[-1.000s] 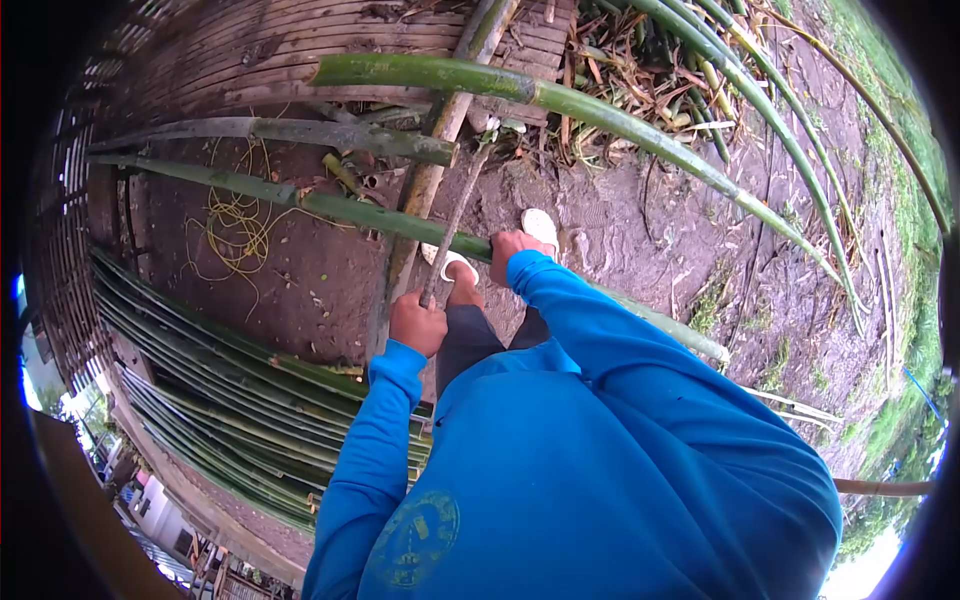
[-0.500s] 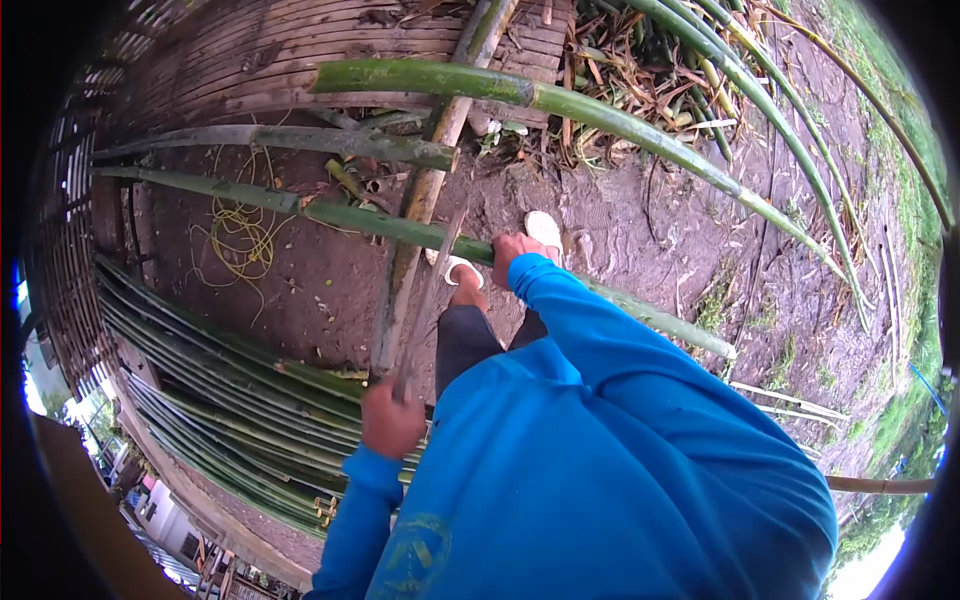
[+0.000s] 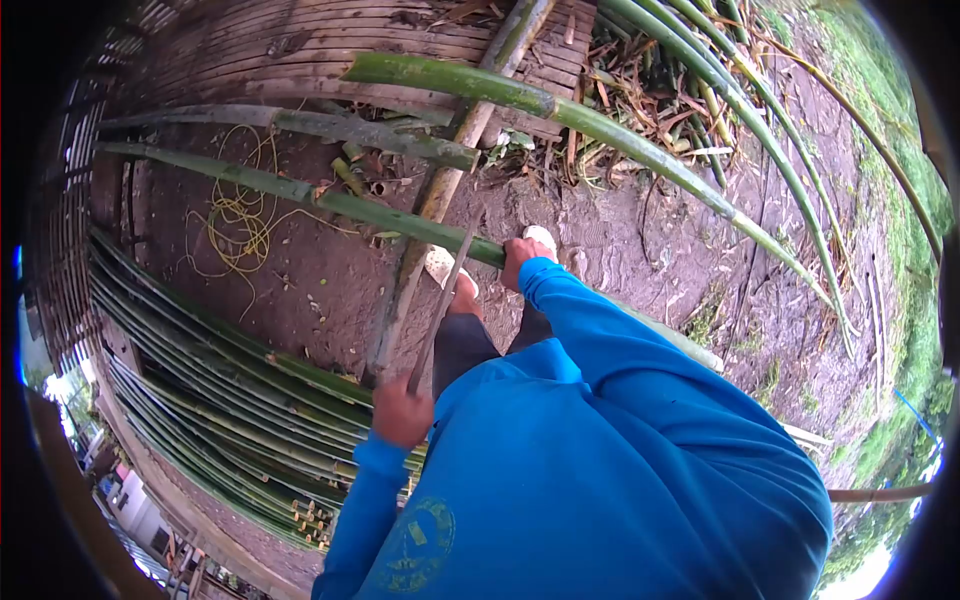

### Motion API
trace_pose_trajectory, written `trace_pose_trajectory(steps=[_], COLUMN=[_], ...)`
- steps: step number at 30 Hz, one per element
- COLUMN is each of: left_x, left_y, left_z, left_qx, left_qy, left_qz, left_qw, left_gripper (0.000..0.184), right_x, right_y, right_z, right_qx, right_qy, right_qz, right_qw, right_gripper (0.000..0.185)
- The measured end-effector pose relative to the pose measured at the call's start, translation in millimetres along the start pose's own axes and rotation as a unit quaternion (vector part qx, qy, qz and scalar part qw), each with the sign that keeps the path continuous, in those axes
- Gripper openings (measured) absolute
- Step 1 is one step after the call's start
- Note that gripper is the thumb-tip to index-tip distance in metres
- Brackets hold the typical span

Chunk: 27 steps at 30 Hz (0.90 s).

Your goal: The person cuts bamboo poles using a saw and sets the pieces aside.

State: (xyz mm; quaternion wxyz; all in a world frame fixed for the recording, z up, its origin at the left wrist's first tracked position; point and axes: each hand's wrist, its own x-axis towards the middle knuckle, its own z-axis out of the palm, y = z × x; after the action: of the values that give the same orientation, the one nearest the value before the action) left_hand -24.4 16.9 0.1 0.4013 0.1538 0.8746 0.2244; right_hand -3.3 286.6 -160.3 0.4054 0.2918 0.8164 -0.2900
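My left hand point(image 3: 403, 412) is closed around the lower end of a long, thin blade-like tool point(image 3: 442, 306). The tool slants up and crosses a green bamboo pole point(image 3: 375, 213) just left of my right hand. My right hand point(image 3: 520, 262) grips this pole from above, fingers wrapped round it. Beneath the green pole runs a weathered support pole point(image 3: 408, 285), slanting up to the slatted platform. My sleeve and body hide part of the green pole to the right.
Stacked bamboo poles point(image 3: 240, 385) lie at lower left. Yellow cord point(image 3: 238, 225) is coiled on the muddy ground. A grey-green pole point(image 3: 375, 137) and a thick green pole point(image 3: 620, 130) cross beyond my hands. Debris point(image 3: 640, 110) lies beside the slatted platform point(image 3: 300, 50). My white shoes stand below.
My left hand has moved down and toward my body with the tool since the earliest frame. My right hand stays on the green pole. The whole view has shifted slightly.
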Motion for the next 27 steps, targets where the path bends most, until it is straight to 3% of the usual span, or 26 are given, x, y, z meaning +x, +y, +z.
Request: trace_pose_trajectory(steps=[3,4,5,6,7,10,13,15,17,20,22,24,25,26,27], left_x=[-18,-3,18,54,99,149,87,16,-32,4,99,149,192,180,141], left_y=[-1,-6,-11,0,-1,26,10,3,-5,-13,-21,-44,-39,-67,-51], left_z=[-2,8,21,29,51,67,55,23,3,26,69,131,149,160,136], left_qx=[0.031,0.007,-0.017,-0.025,-0.057,-0.008,-0.038,-0.04,-0.005,0.008,-0.036,0.027,0.053,0.027,0.037], left_qy=[0.003,0.046,0.086,0.035,0.045,0.036,0.039,0.055,0.002,0.054,0.043,0.022,0.031,0.046,0.003], left_qz=[-0.022,0.033,0.083,0.026,0.018,0.054,0.038,0.082,-0.007,0.04,0.022,-0.026,-0.036,0.048,-0.003], left_qw=[0.999,0.998,0.993,0.999,0.997,0.998,0.998,0.994,1.0,0.998,0.998,0.999,0.997,0.997,0.999], left_gripper=[0.016,0.015,0.015,0.016,0.015,0.017,0.02,0.025,0.026,0.02,0.015,0.016,0.016,0.025,0.04], right_x=[-2,-3,-1,0,2,3,19,18,13,15,27,38,45,49,20], right_y=[-1,-1,-2,-2,0,0,8,9,8,8,14,38,76,109,132], right_z=[2,1,5,12,13,5,18,25,26,23,28,56,73,70,37], right_qx=[-0.005,-0.008,-0.009,-0.01,-0.013,-0.043,-0.016,-0.006,0.002,0.008,0.021,-0.031,-0.022,-0.096,0.021], right_qy=[0.026,0.039,0.038,0.037,0.041,0.042,0.043,0.034,0.026,0.015,-0.014,-0.049,0.033,0.048,0.007], right_qz=[-0.013,-0.03,-0.029,-0.025,-0.02,-0.01,-0.008,-0.006,-0.012,-0.016,-0.026,-0.015,-0.041,0.019,0.062], right_qw=[1.0,0.999,0.999,0.999,0.999,0.998,0.999,0.999,1.0,1.0,0.999,0.998,0.998,0.994,0.998], right_gripper=[0.028,0.028,0.028,0.028,0.028,0.03,0.037,0.037,0.036,0.038,0.039,0.041,0.042,0.045,0.046])
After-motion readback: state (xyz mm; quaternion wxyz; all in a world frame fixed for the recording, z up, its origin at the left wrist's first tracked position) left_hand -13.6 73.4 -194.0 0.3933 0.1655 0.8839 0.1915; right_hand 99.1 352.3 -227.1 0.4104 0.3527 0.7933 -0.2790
